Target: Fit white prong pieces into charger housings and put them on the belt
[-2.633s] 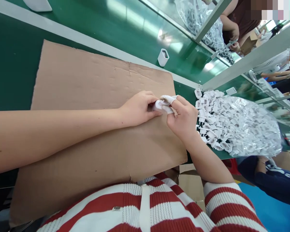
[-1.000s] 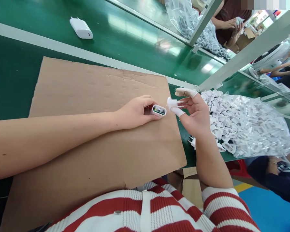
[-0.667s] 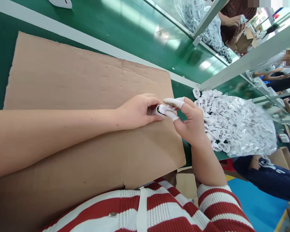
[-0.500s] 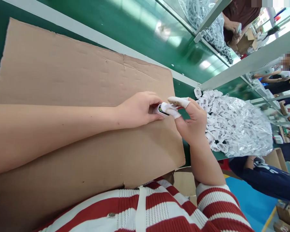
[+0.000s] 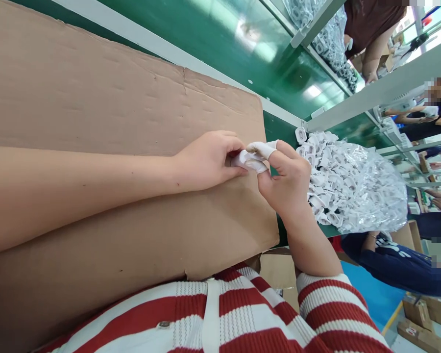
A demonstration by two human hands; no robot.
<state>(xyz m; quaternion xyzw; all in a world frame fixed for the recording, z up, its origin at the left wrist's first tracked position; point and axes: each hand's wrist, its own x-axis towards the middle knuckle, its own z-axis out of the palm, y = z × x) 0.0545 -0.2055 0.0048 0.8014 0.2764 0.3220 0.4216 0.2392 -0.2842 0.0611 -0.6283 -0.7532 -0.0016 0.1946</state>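
Note:
My left hand (image 5: 215, 159) is closed around a small white plastic housing (image 5: 237, 160), thumb on the near side and fingers on the far side. My right hand (image 5: 288, 179) wears white finger cots on thumb and index finger. Those two fingers pinch at the housing's right end and cover it, so its opening and anything small between the fingertips are hidden. Both hands are just above the right part of a brown cardboard sheet (image 5: 132, 108).
Right of my hands lies a heap of white plastic parts (image 5: 327, 171), partly inside a clear plastic bag (image 5: 378, 191). A metal rail (image 5: 161, 51) crosses the green table (image 5: 206, 39) behind the cardboard. Co-workers stand at the far side and the right.
My right hand's fingers have come leftward and closed over the housing's end, hiding the dark and green inside that showed before. The view has shifted slightly.

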